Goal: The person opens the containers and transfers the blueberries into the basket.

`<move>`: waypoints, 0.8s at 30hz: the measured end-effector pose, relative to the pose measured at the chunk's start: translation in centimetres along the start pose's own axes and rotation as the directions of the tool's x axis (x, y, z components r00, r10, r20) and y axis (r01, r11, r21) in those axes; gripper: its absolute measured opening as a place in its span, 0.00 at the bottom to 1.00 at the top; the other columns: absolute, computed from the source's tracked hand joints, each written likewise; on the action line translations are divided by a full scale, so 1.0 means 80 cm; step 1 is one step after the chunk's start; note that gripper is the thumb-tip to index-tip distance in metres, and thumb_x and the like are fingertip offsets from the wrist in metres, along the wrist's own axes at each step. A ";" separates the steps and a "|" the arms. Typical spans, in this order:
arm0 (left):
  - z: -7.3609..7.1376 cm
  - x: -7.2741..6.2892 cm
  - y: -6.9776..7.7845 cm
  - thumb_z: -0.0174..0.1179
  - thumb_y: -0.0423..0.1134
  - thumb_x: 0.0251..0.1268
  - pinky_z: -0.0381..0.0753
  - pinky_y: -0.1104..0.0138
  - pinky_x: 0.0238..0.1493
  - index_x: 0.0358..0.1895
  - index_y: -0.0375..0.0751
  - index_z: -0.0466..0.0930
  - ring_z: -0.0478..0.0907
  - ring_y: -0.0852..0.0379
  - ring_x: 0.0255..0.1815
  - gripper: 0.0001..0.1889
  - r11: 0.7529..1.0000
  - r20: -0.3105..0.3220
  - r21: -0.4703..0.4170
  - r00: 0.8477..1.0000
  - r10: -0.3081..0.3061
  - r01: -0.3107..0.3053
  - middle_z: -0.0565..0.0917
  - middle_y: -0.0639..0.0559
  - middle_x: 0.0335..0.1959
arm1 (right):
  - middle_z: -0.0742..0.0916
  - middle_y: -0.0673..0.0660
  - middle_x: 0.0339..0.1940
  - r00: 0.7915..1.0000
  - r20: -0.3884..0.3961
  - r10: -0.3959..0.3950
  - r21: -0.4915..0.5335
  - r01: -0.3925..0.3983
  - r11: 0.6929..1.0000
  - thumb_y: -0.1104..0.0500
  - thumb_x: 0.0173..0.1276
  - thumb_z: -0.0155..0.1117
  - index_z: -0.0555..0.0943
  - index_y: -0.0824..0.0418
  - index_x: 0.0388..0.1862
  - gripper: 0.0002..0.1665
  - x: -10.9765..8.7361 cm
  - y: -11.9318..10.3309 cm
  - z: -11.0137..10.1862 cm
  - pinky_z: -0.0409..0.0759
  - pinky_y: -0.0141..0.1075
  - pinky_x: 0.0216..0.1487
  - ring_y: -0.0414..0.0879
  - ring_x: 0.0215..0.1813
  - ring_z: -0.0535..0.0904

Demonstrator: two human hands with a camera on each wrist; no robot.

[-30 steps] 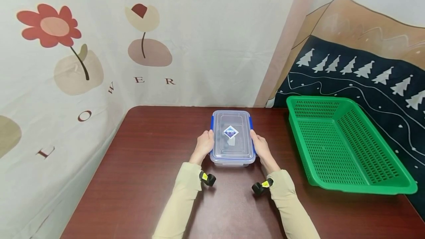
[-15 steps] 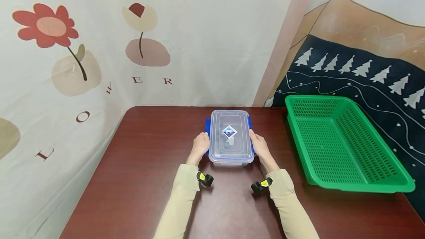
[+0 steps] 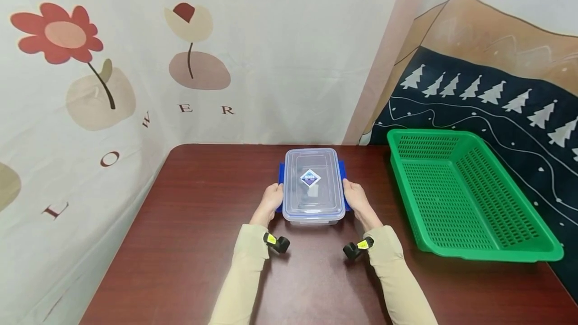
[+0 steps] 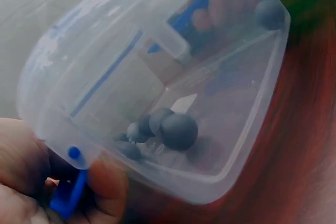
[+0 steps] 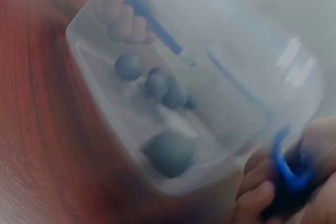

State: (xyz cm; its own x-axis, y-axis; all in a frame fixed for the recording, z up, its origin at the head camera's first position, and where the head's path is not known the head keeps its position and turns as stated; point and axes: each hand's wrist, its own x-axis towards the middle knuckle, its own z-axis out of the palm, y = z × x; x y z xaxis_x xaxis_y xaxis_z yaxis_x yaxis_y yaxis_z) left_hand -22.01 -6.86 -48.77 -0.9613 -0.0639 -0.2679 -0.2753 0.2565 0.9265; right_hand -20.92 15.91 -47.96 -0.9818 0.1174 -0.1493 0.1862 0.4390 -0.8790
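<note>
A clear plastic food container [image 3: 313, 202] with its lid on stands on the table in front of me in the head view. Blue side latches stick out from it, the left latch [image 3: 281, 172] and the right latch [image 3: 341, 168]. My left hand [image 3: 272, 198] pinches the left latch between thumb and fingers. On the other side my right hand [image 3: 356, 198] grips the right latch. Several dark grey balls [image 4: 179, 131] lie inside, seen through the wall in both wrist views. The lid carries a diamond-shaped blue and white label [image 3: 310, 178].
A green plastic basket [image 3: 456, 214] with slotted walls stands to the right on the dark red-brown table [image 3: 203, 214]. Behind the table hangs a pale curtain [image 3: 289, 54] with flower prints, and a dark tree-patterned cloth [image 3: 474, 104] is at the right.
The left latch has swung outward from the container's side, then the right latch too. Both hands have moved slightly outward with them.
</note>
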 end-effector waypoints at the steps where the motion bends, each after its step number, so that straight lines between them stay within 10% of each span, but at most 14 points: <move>1: 0.000 -0.001 0.000 0.39 0.37 0.74 0.68 0.60 0.46 0.33 0.31 0.71 0.68 0.49 0.41 0.15 1.000 0.003 -0.005 1.000 -0.005 0.005 0.71 0.44 0.31 | 0.83 0.71 0.42 1.000 -0.009 0.006 0.004 -0.006 1.000 0.55 0.76 0.39 0.77 0.76 0.50 0.27 0.000 0.003 0.001 0.74 0.46 0.52 0.57 0.47 0.77; 11: 0.001 -0.004 0.002 0.42 0.38 0.74 0.67 0.66 0.33 0.28 0.35 0.69 0.67 0.52 0.33 0.15 1.000 -0.009 -0.010 1.000 -0.016 0.016 0.68 0.48 0.27 | 0.85 0.62 0.29 0.991 0.077 0.109 0.168 -0.120 0.978 0.51 0.74 0.44 0.77 0.74 0.50 0.27 -0.002 0.017 0.003 0.81 0.36 0.26 0.42 0.26 0.79; 24: -0.002 -0.008 0.003 0.58 0.35 0.62 0.78 0.66 0.33 0.42 0.31 0.78 0.79 0.53 0.32 0.11 1.000 -0.183 -0.009 0.983 0.027 -0.030 0.82 0.42 0.36 | 0.82 0.54 0.19 0.986 -0.167 0.013 0.086 0.001 0.996 0.63 0.62 0.55 0.78 0.70 0.34 0.09 -0.004 0.007 -0.003 0.77 0.31 0.16 0.39 0.16 0.75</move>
State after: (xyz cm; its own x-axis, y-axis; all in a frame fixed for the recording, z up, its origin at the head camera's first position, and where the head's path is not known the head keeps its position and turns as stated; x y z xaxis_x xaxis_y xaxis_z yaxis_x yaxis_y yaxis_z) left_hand -21.49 -6.94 -48.34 -0.9540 -0.2325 -0.1895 -0.2468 0.2498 0.9363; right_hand -20.46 16.33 -48.29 -0.9592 0.2702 -0.0830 0.1809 0.3611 -0.9148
